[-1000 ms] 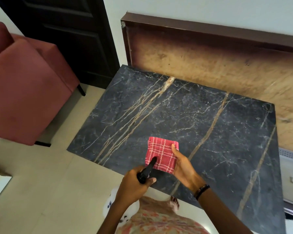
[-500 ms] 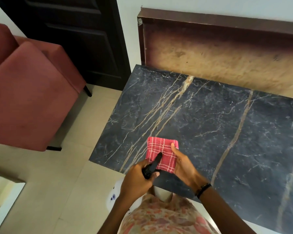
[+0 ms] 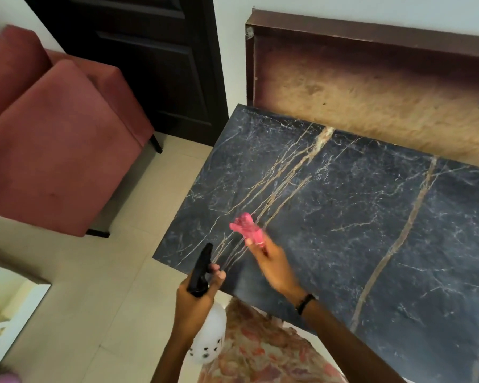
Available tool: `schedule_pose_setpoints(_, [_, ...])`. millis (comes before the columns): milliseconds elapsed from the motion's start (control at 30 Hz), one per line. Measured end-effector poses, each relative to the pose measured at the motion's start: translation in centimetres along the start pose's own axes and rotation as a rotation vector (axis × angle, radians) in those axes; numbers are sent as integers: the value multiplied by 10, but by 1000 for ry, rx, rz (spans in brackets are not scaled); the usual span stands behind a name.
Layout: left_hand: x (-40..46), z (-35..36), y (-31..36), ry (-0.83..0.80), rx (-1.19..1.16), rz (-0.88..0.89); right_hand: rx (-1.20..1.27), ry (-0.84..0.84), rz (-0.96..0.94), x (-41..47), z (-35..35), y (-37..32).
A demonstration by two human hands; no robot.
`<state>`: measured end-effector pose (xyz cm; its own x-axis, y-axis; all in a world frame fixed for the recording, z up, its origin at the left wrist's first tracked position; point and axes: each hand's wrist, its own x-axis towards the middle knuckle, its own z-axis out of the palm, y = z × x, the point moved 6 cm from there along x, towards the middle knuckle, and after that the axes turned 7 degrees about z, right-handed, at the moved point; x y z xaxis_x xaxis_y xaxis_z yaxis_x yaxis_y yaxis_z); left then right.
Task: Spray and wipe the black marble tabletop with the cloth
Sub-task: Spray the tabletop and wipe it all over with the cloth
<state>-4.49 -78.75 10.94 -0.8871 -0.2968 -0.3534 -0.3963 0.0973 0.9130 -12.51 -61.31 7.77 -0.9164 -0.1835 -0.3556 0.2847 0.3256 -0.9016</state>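
The black marble tabletop (image 3: 357,217) with gold veins fills the right half of the head view. My right hand (image 3: 271,264) holds the red checked cloth (image 3: 248,229) bunched up, lifted above the table near its front left corner; the cloth is motion-blurred. My left hand (image 3: 194,297) grips a spray bottle with a black trigger head (image 3: 201,269) and a white body (image 3: 209,338), held just off the table's front edge, nozzle pointing toward the tabletop.
A red upholstered chair (image 3: 53,150) stands to the left on the beige tiled floor (image 3: 114,286). A dark door (image 3: 155,59) is behind it. A brown wooden board (image 3: 371,87) rises behind the table against the wall.
The cloth lay flat and folded on the table under my right hand; now my right hand has lifted it off, bunched. The view has shifted, so the table sits further right.
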Motion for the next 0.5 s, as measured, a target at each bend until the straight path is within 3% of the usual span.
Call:
schedule_pose_setpoints(67, [4,-15,-1,58,11,24,-638,-110,-231,7,35,10])
schedule_pose_setpoints(133, [8,-30,-1,78,54,57,-1012,-197,-268,5,59,35])
schedule_pose_setpoints(300, [37,-75,8,114,103,134,-1057,27,-191,12,71,47])
schedule_pose_setpoints(500, [76,-118,17,64,188,217,-1100,107,-94,58,98,33])
